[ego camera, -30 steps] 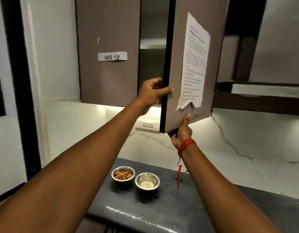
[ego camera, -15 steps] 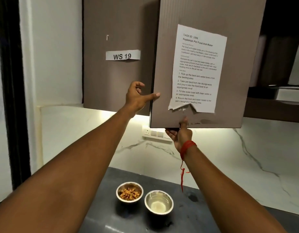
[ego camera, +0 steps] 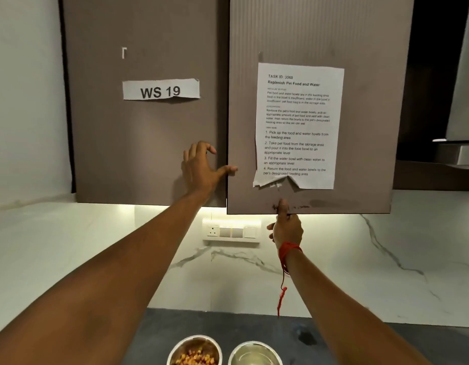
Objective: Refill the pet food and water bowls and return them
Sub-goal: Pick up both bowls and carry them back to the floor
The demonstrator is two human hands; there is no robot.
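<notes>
Two steel bowls stand side by side on the dark counter (ego camera: 333, 343) at the bottom edge. The food bowl (ego camera: 195, 351) on the left holds brown kibble. The water bowl (ego camera: 255, 354) on the right holds clear water. Above them, the right cabinet door (ego camera: 359, 101) is almost flush with the left door. My left hand (ego camera: 201, 168) rests open against the seam between the doors, thumb on the right door's edge. My right hand (ego camera: 286, 226) grips the bottom edge of the right door, thumb up on its face.
A task sheet (ego camera: 298, 125) is taped to the right door and a "WS 19" label (ego camera: 160, 89) to the left door. A white switch panel (ego camera: 232, 231) sits on the marble backsplash below the cabinet. A dark hood (ego camera: 439, 164) is at the right.
The right cabinet door has swung from wide open to nearly shut. My left hand let go of its edge and now lies flat at the seam. The view tilted up.
</notes>
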